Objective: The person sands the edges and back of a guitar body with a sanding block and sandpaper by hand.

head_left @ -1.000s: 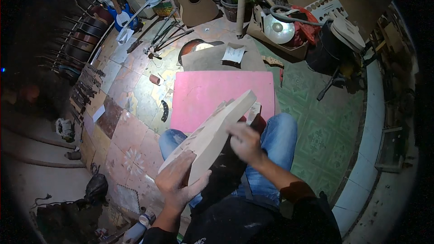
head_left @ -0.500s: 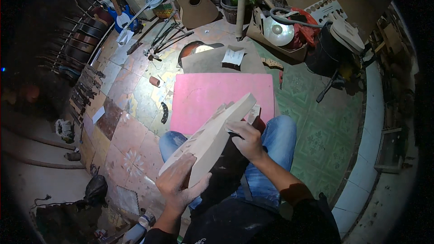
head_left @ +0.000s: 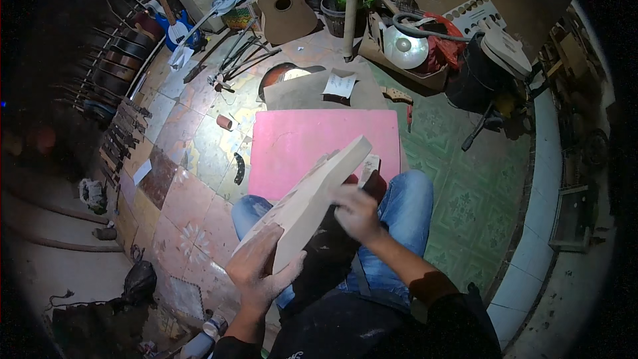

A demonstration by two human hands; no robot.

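A pale, unfinished wooden guitar body (head_left: 311, 207) is tilted on edge above my lap. My left hand (head_left: 258, 267) is closed around its lower near end, with the thumb along the near side face. My right hand (head_left: 357, 214) is at the upper part of that side face, fingers curled and smeared by motion. Whatever lies under those fingers is hidden. Just beyond it, a small pale block (head_left: 369, 167) shows by my right thigh, against something dark reddish-brown. Pale dust coats both hands.
A pink board (head_left: 324, 149) lies on the tiled floor before my knees. Beyond are a brown sheet (head_left: 292, 96) and a guitar headstock (head_left: 397, 95). Red-handled pliers (head_left: 409, 118) lie to the right, near a black bucket (head_left: 468, 83). Several guitars (head_left: 119, 66) stand in a rack at left.
My right hand has shifted slightly down and its fingers have blurred; a dark edge visible under them earlier no longer shows. The left hand keeps its hold on the guitar body.
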